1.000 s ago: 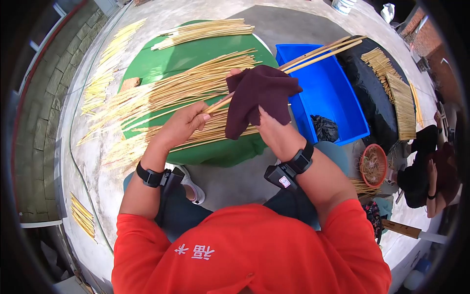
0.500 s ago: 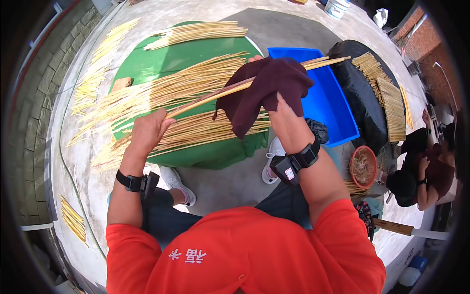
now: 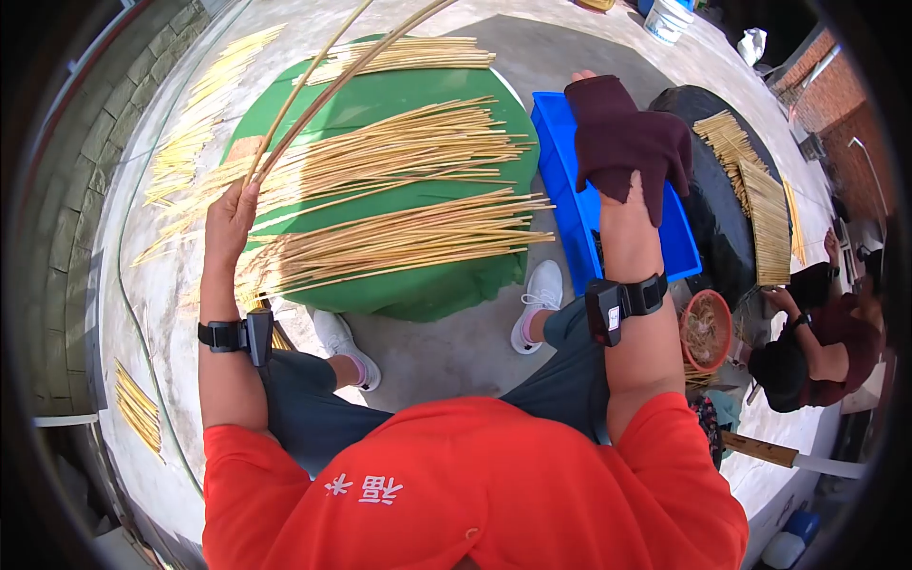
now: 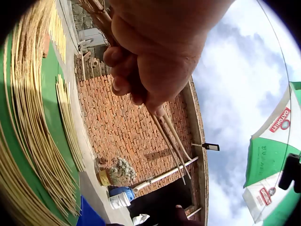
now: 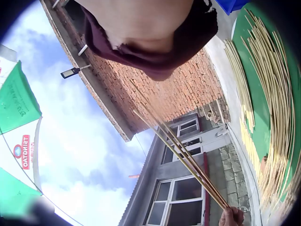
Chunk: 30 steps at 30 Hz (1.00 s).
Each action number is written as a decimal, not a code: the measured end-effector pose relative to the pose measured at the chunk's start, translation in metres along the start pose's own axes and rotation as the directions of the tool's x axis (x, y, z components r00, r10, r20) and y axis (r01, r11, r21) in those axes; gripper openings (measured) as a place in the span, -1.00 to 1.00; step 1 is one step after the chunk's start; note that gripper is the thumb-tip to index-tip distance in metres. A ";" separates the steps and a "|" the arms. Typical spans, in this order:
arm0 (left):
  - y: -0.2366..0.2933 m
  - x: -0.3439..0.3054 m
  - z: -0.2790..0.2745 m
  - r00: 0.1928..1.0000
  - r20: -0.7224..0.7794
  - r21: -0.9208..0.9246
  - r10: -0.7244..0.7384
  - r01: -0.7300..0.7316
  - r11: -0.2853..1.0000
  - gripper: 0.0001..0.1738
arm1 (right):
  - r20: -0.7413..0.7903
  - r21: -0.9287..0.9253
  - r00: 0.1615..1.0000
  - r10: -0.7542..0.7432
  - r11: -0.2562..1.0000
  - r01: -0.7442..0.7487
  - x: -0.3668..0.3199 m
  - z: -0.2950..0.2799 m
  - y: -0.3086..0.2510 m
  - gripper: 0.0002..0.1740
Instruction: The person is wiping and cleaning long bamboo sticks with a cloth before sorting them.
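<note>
At the left in the head view, my left hand (image 3: 231, 223) grips a few long thin stalks (image 3: 328, 92) near one end. They slant up and away past the frame's top edge. In the right wrist view their full length (image 5: 190, 165) shows, rising from the left hand. A dark maroon cloth (image 3: 622, 133) drapes over my right hand (image 3: 584, 75), over the blue bin. Fingertips show past its far edge; most of that hand is hidden under it. The right hand is apart from the stalks.
Bundles of similar stalks (image 3: 399, 233) lie on a round green-covered table (image 3: 427, 85) before me. To its right stands a blue bin (image 3: 560, 209), then a black-covered surface (image 3: 679, 104) bearing more stalks. An orange basket (image 3: 705, 331) and another person (image 3: 836, 342) are at the right.
The left hand has moved left, carrying the stalks, which now point up and away instead of across. The cloth-covered right hand has moved right, and the stalks no longer pass through the cloth.
</note>
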<state>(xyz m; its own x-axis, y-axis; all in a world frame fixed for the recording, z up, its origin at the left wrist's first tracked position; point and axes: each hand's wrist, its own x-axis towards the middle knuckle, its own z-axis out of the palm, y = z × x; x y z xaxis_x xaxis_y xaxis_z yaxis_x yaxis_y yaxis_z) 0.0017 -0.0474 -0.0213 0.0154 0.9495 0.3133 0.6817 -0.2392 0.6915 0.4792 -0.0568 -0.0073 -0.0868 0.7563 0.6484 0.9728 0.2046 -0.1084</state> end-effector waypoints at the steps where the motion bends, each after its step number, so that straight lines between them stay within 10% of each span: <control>1: 0.024 -0.002 0.009 0.995 0.096 -0.011 0.004 -0.003 1.000 -0.59 | -0.073 0.074 0.994 -0.085 0.993 0.090 -0.001 0.003 -0.009 -0.67; 4: 0.080 -0.010 0.045 0.954 0.300 -0.210 -0.005 0.071 0.975 -0.53 | -0.074 0.101 0.983 -0.170 0.979 0.177 -0.004 0.005 -0.058 -0.68; 5: 0.098 -0.015 0.056 0.909 0.416 -0.294 -0.028 0.163 0.942 -0.52 | -0.032 0.401 0.995 -0.091 0.911 0.096 -0.009 0.004 -0.082 -0.69; 8: 0.119 -0.030 0.087 0.785 0.616 -0.334 0.060 0.191 0.923 -0.50 | 0.224 0.855 0.973 -0.055 0.491 -0.169 -0.022 -0.001 -0.143 -0.64; 10: 0.118 -0.040 0.103 0.638 0.750 -0.386 0.171 0.213 0.897 -0.49 | 0.458 0.871 0.861 -0.223 0.306 -0.384 -0.027 0.000 -0.167 -0.58; 12: 0.116 -0.039 0.102 0.639 0.755 -0.353 0.146 0.208 0.912 -0.48 | 0.673 0.657 0.697 -0.249 -0.231 -0.717 -0.031 -0.001 -0.172 -0.51; 13: 0.116 -0.038 0.100 0.649 0.752 -0.320 0.120 0.199 0.926 -0.46 | 0.674 0.656 0.696 -0.247 -0.232 -0.718 -0.033 0.002 -0.170 -0.51; 15: 0.117 -0.029 0.084 0.668 0.739 -0.236 0.087 0.137 0.962 -0.46 | 0.507 0.798 0.829 -0.235 -0.235 -0.555 -0.032 0.012 -0.161 -0.52; 16: 0.113 -0.030 0.073 0.686 0.727 -0.137 0.034 0.097 0.986 -0.45 | 0.615 0.576 0.774 -0.151 -0.585 -0.572 -0.029 0.014 -0.151 -0.57; 20: 0.084 -0.018 0.054 0.732 0.675 -0.065 0.086 -0.057 0.996 -0.50 | 0.487 0.681 0.867 0.101 -0.666 -0.305 -0.015 0.019 -0.114 -0.64; 24: 0.021 -0.013 0.025 0.748 0.663 0.036 -0.018 -0.007 0.999 -0.50 | 0.451 0.763 0.718 0.531 -0.646 -0.002 0.000 -0.008 -0.068 -0.58; 28: 0.002 -0.015 -0.003 0.743 0.660 0.063 -0.110 0.091 0.994 -0.51 | 0.346 0.820 0.748 0.566 -0.570 0.052 -0.016 0.001 0.009 -0.55; 29: -0.004 -0.016 -0.011 0.738 0.656 0.090 -0.160 0.134 0.987 -0.51 | 0.357 0.386 0.881 0.311 -0.908 0.164 -0.027 -0.028 0.003 -0.54; 30: -0.012 -0.017 -0.015 0.777 0.590 0.089 -0.217 0.204 0.975 -0.51 | 0.284 0.110 0.937 0.203 -0.978 0.179 -0.031 -0.036 0.006 -0.51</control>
<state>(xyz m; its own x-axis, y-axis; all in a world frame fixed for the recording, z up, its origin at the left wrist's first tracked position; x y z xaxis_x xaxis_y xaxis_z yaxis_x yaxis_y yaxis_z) -0.0180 -0.0632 -0.0253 0.2962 0.9098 -0.2907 0.7330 -0.0214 0.6799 0.4958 -0.1014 -0.0013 0.0553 0.9267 0.3716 -0.9903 0.0034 0.1389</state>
